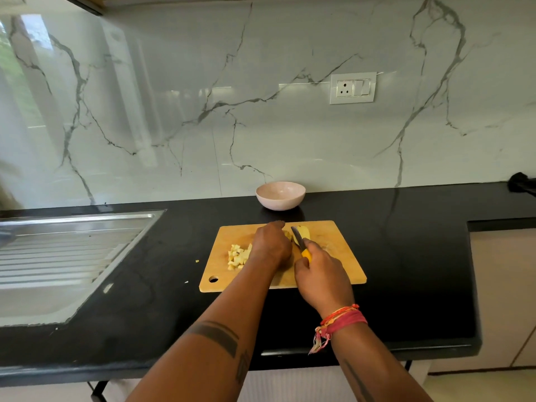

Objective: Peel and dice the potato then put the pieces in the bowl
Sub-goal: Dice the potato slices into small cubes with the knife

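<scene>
Black stone counter under veined marble carried a wooden cutting board (333,256). At its centre the left hand (271,245) curled over the peeled potato piece (304,234); the right hand (322,278) gripped a yellow-handled knife (300,243), blade pointing to eleven o'clock, just right of the fingers. Pale dice (237,256) lay at nine o'clock, the empty pink bowl (280,195) at twelve.
</scene>
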